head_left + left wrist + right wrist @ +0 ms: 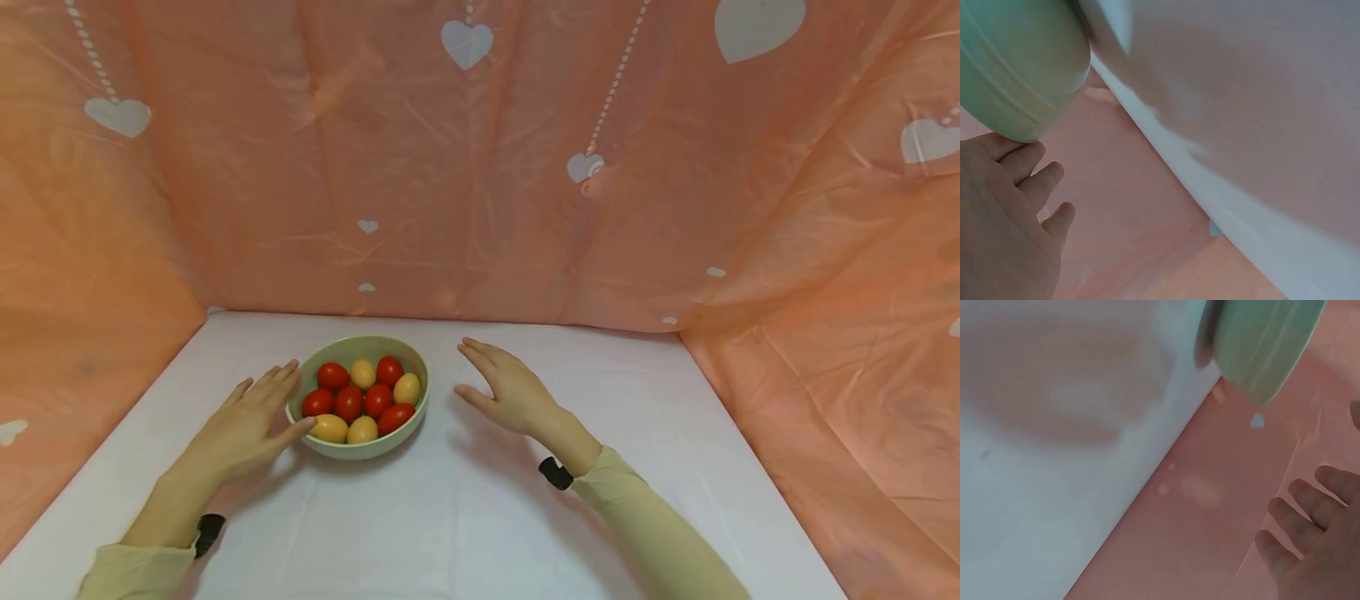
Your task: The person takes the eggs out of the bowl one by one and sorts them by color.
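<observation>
A pale green bowl (358,452) stands on the table, left of the middle. In it lie several red cherry tomatoes (348,403) and several yellow, egg-shaped ones (363,430). At the bowl's left rim is my left hand (243,429), fingers stretched, the thumb over the near edge. The left wrist view has that hand's fingertips (1032,150) right by the bowl's rim (1022,134); whether they press on it I cannot tell. My right hand (513,392) hovers to the bowl's right with straight fingers, apart from it and holding nothing. The right wrist view shows its spread fingers (1297,522) below the bowl (1260,350).
A white cloth covers the table (420,533). Peach-coloured curtains (480,208) with white hearts hang behind it and along both sides. Dark bands (555,473) sit at both wrists, next to pale sleeves.
</observation>
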The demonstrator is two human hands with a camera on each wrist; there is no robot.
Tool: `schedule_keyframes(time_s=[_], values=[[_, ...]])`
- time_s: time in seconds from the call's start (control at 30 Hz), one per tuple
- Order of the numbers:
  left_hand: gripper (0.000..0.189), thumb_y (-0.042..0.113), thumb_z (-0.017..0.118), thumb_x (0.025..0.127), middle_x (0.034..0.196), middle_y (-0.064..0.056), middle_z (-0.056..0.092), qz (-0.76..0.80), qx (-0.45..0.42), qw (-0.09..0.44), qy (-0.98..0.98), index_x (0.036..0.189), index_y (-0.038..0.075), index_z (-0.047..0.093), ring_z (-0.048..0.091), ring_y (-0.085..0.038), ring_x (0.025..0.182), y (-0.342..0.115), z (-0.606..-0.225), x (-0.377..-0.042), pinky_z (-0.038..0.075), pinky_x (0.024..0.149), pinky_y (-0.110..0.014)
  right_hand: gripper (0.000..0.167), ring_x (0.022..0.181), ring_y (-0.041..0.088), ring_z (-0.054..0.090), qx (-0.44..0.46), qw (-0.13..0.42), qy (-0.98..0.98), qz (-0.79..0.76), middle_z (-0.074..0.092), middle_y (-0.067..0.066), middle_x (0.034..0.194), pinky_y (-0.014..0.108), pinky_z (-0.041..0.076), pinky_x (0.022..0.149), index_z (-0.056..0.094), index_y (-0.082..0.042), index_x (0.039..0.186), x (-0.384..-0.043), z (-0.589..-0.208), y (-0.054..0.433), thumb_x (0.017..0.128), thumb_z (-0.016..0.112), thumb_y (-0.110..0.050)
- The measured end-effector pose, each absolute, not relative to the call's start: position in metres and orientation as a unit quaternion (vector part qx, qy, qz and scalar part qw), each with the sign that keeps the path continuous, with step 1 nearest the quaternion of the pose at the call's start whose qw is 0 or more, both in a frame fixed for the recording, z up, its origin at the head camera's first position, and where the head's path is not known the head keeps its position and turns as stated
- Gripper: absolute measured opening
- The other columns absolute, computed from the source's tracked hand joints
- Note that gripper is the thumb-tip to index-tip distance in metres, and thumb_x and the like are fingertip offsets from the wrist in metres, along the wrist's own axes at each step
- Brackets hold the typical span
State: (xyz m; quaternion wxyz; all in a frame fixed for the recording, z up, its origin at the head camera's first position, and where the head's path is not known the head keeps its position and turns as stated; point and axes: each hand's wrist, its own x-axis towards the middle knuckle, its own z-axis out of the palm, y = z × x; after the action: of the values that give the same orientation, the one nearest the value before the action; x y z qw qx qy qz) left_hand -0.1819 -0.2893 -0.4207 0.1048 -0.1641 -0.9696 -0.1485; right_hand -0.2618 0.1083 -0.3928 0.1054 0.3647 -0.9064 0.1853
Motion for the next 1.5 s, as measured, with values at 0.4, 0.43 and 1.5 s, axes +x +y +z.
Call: schedule_keyframes(time_s=[0.4,0.43,1.5], values=[[0.087,0.051,0.061,0.102,0.166,-0.025,0.030,-0.166,-0.161,0.098,-0.968,0.159,-0.008,0.032,0.030,-0.048,0.150,-0.287,-0.424,-0.183,0.022,0.122,-0.066,0.065,0.146,0.030,0.046,0.430,0.063,-0.883,0.177,0.049,0.011,0.159,0.044,0.037,0.123,0.045,-0.008,0.157,-0.269,-0.393,0.054,0.104,0.063,-0.041],[0.087,0.051,0.061,0.102,0.166,-0.025,0.030,-0.166,-0.161,0.098,-0.968,0.159,-0.008,0.032,0.030,-0.049,0.150,-0.287,-0.424,-0.183,0.022,0.122,-0.066,0.064,0.146,0.029,0.047,0.433,0.056,-0.883,0.174,0.050,0.011,0.158,0.043,0.037,0.123,0.046,-0.009,0.157,-0.270,-0.394,0.050,0.104,0.063,-0.041],[0.087,0.047,0.064,0.102,0.166,-0.027,0.028,-0.211,-0.153,0.096,-0.961,0.159,-0.008,0.029,0.027,-0.050,0.151,-0.287,-0.431,-0.183,0.027,0.122,-0.064,0.037,0.104,0.013,0.068,0.464,-0.018,-0.874,0.145,0.076,0.001,0.115,0.021,0.052,0.098,0.074,-0.010,0.127,-0.294,-0.402,-0.020,0.095,0.078,-0.028]])
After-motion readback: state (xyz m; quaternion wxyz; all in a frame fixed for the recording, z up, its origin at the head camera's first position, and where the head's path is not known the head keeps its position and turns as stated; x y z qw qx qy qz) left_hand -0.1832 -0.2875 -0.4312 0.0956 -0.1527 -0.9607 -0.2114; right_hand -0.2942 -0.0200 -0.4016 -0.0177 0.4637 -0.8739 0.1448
